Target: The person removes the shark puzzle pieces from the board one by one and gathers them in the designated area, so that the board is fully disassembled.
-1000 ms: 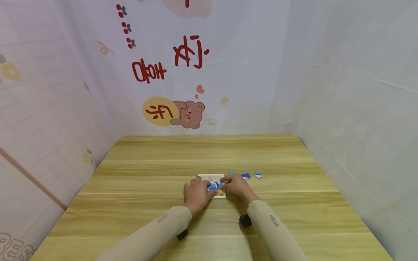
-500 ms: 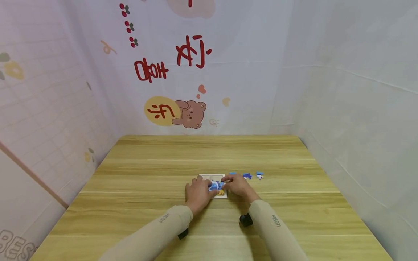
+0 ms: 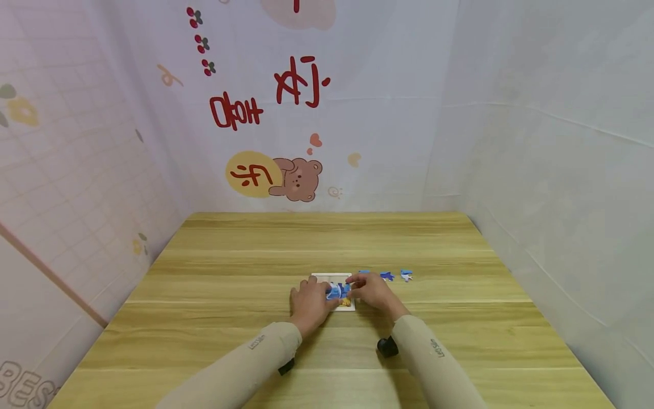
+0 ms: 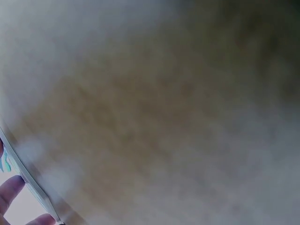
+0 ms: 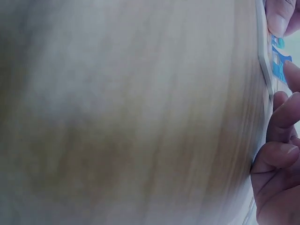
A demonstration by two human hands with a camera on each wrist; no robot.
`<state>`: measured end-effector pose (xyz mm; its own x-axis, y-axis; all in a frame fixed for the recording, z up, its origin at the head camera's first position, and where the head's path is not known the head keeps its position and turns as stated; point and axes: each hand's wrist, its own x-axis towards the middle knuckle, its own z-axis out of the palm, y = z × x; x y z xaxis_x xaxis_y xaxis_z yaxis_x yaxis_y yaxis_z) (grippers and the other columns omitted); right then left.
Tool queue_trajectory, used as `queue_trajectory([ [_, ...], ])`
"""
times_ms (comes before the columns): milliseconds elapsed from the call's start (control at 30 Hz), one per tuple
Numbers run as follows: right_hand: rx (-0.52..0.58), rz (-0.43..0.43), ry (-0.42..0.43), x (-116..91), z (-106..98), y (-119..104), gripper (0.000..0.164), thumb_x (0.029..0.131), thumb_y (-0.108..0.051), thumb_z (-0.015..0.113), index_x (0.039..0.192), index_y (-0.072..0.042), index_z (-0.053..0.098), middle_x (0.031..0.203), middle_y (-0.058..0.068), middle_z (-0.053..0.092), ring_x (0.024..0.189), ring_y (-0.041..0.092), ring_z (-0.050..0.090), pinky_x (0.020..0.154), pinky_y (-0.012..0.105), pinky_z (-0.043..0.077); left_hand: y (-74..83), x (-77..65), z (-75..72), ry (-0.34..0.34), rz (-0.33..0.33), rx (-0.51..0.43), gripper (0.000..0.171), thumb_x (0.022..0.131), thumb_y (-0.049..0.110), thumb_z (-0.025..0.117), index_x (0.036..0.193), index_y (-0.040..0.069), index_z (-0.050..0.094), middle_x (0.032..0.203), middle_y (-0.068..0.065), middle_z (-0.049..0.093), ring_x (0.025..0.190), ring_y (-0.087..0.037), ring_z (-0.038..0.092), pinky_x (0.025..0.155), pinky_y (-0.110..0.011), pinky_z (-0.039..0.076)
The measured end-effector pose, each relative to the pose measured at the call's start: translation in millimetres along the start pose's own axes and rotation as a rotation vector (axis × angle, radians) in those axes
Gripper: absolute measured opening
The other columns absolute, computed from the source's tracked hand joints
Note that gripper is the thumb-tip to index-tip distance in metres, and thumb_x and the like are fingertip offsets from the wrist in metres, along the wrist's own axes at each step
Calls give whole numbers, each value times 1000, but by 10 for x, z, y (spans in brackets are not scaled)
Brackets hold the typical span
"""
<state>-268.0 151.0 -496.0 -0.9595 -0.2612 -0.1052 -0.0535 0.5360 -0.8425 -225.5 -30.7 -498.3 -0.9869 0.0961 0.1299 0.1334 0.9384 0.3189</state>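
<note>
A small jigsaw puzzle tray with a pale rim lies mid-table in the head view, partly filled with blue and yellow picture pieces. My left hand holds its left side, thumb and index finger spread over the picture. In the left wrist view, fingertips reach the tray's edge. From the right, my right hand pinches a blue puzzle piece between thumb and index finger, at the tray's right part. Blue picture pieces also show beside the fingers in the right wrist view. The hands hide much of the tray.
Three loose blue-and-white puzzle pieces lie beyond the right hand: a partly hidden piece, a darker piece and a lighter piece. The wooden table meets printed cloth walls at the back and sides.
The blue piece at the right fingertips has shifted and turned slightly over the tray. Both hands stay almost in place; the head view has moved a little.
</note>
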Motion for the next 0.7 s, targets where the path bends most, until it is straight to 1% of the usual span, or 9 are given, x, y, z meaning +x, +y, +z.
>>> queue_trajectory([
  [133,32,-28,6,4,37,3,26,84,0,75,109,-5,72,89,4,63,76,16,56,64,28,48,-9,-3,-1,3,9,-8,44,84,50,76,114,18,74,107,-8,61,96,-29,55,82,-56,42],
  [233,32,-42,17,10,62,9,25,83,0,75,107,-6,72,89,3,63,76,15,55,63,27,47,-13,-3,0,4,12,-8,44,84,50,75,115,18,74,107,-7,61,96,-29,55,82,-55,42],
  [433,45,-37,40,16,91,13,22,83,2,74,104,-6,72,86,3,62,75,15,53,62,25,45,-6,-10,0,4,4,-7,44,83,50,76,114,19,74,108,-8,61,96,-29,55,83,-55,42],
  [533,51,-39,53,6,99,3,21,84,3,73,104,-5,72,85,3,62,75,15,52,63,26,44,-2,-13,5,1,1,-3,44,83,51,76,113,19,74,108,-8,61,96,-29,55,82,-54,42],
  [633,47,-59,71,-13,97,-8,21,85,2,73,105,-5,73,85,3,63,76,15,54,65,27,45,-4,-12,5,-2,3,8,44,82,52,76,112,20,74,107,-8,61,96,-29,56,81,-53,42],
  [700,65,-55,77,-30,82,-19,21,86,1,73,106,-5,73,87,3,64,77,16,55,67,28,46,-7,-11,2,-7,5,18,44,83,52,75,113,20,73,107,-7,61,97,-29,56,81,-54,42],
])
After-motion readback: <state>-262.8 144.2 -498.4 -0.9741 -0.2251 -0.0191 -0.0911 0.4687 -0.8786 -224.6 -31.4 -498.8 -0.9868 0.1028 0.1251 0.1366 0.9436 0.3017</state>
